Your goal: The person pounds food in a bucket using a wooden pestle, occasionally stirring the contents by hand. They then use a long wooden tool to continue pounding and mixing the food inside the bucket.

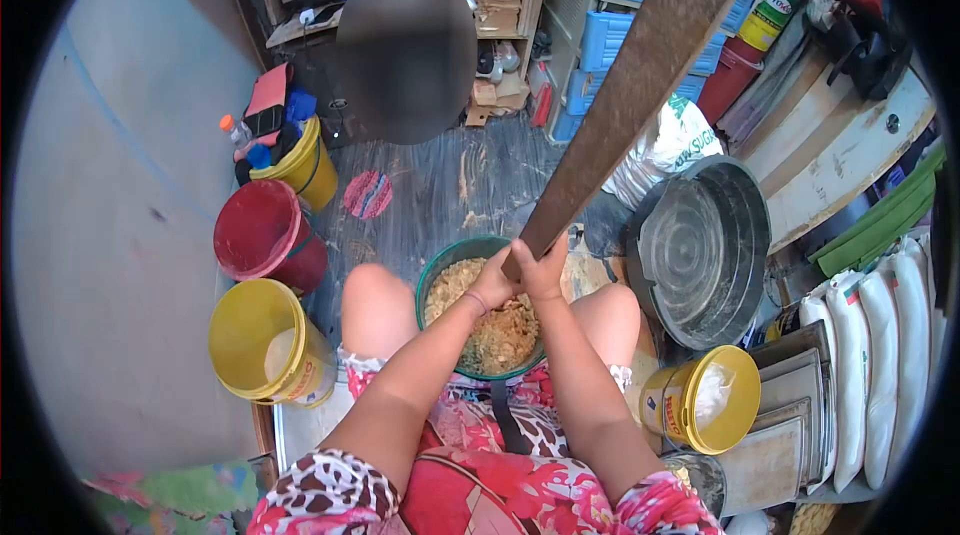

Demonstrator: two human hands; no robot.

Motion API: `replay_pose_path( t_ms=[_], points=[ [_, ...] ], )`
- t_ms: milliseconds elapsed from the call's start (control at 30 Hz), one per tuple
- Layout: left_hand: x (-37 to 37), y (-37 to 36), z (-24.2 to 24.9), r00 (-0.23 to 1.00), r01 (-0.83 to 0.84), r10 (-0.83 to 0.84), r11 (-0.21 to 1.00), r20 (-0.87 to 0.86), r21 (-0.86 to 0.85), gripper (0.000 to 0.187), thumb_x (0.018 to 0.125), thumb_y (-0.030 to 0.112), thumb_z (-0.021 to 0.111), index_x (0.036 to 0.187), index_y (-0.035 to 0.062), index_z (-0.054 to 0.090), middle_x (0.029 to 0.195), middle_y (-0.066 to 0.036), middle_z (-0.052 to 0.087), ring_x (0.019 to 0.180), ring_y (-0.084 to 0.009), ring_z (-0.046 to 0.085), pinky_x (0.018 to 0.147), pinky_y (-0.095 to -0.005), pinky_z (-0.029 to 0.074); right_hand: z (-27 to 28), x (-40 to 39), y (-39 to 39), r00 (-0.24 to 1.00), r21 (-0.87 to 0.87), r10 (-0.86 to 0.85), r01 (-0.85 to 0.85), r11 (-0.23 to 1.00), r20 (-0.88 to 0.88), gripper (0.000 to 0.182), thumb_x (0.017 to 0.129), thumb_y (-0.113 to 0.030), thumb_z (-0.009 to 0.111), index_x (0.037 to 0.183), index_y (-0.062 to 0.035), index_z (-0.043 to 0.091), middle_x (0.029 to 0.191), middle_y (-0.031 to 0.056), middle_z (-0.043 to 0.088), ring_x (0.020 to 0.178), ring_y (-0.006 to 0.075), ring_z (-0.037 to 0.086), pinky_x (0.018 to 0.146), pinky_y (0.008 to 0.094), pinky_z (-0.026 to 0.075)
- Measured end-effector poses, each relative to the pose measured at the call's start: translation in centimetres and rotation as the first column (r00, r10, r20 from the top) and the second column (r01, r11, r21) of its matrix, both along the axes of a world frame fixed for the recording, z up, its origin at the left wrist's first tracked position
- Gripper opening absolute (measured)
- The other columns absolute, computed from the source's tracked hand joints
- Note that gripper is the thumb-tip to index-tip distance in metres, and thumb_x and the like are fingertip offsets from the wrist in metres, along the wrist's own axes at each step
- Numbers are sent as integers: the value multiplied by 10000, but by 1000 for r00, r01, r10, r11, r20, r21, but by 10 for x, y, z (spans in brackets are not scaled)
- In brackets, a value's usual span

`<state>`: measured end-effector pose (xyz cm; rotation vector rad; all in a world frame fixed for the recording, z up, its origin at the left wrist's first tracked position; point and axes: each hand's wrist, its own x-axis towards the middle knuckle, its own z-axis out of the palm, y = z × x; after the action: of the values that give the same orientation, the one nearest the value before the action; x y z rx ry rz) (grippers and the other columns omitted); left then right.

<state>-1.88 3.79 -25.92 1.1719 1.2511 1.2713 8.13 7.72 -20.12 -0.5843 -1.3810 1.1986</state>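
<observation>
Both hands are closed round the lower end of a long wooden beam (630, 85), which slants up to the upper right. My left hand (492, 283) wraps it from the left, with a thin band on the wrist. Beside it, touching, my right hand (543, 270) grips the same end. Under the hands, between my knees, stands a green tub (424, 320) with a pale yellow, crumbly mixture (500, 340) in it. The beam's lower tip is hidden by the hands.
At the left stand a red bucket (262, 235) and a yellow bucket (255, 335). At the right are a large black basin (700, 250), another yellow bucket (690, 405), stacked trays (775, 445) and white sacks (880, 365). Blue drawers (605, 40) stand behind.
</observation>
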Motion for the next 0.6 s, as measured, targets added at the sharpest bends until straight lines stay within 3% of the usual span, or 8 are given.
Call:
replay_pose_path(
  t_ms=[167,300,400,467,500,533,567,600],
  points=[
    [1,-17,0,987,130,-114,980,-114,152,580,655,52,727,1175,68,472,1123,-46,564,1027,-121,521,896,-308,436,-13,25,-10,969,68,58,-76,995,240,809,701,-311,777,1267,9,295,1149,159,460,1059,240,473,891,385,396],
    [30,-24,91,998,53,-63,962,26,268,746,670,66,728,1337,83,393,1200,-39,538,1074,-127,500,926,-277,410,24,26,-28,987,257,-101,66,964,128,864,717,-291,762,1306,8,204,1184,181,429,1068,268,466,898,398,389],
    [28,-20,143,973,114,-37,935,-228,335,781,671,146,748,1357,78,379,1167,-104,581,1045,-169,558,901,-312,436,124,39,-29,976,397,-185,125,909,116,860,733,-275,751,1309,17,184,1192,178,423,1085,276,466,926,403,377],
    [34,-39,242,900,156,18,920,-436,360,864,628,222,779,1366,75,355,1128,-170,592,1036,-255,593,874,-345,460,219,44,-45,975,479,-223,198,855,-5,875,730,-284,756,1319,14,182,1200,171,427,1090,252,471,929,387,381],
    [38,-37,275,894,181,124,780,-431,599,918,579,239,787,1366,76,344,1114,-205,590,1012,-323,601,850,-366,476,264,49,-52,984,377,-165,175,910,-59,845,719,-289,762,1309,11,237,1184,149,457,1047,243,500,907,374,400],
    [47,-34,314,935,169,137,641,-328,749,923,571,202,755,1374,59,322,1106,-210,593,987,-318,611,849,-366,478,302,51,-36,945,565,-251,327,757,-209,715,712,-292,762,1223,7,361,1074,113,520,981,227,534,868,345,422],
    [54,-41,356,939,108,187,632,-287,768,678,590,222,766,1175,9,498,987,-125,630,890,-190,611,791,-326,479,347,59,-36,924,637,-313,377,672,-217,385,773,-213,681,1029,21,515,900,98,598,852,224,583,779,351,458],
    [59,-42,393,927,74,225,676,-301,733,661,587,199,759,1162,-2,503,954,-115,638,857,-177,611,762,-322,485,376,66,-20,925,636,-317,374,675,-208,385,773,-213,681,1029,21,515,900,98,598,852,224,583,779,351,458]
  ],
)
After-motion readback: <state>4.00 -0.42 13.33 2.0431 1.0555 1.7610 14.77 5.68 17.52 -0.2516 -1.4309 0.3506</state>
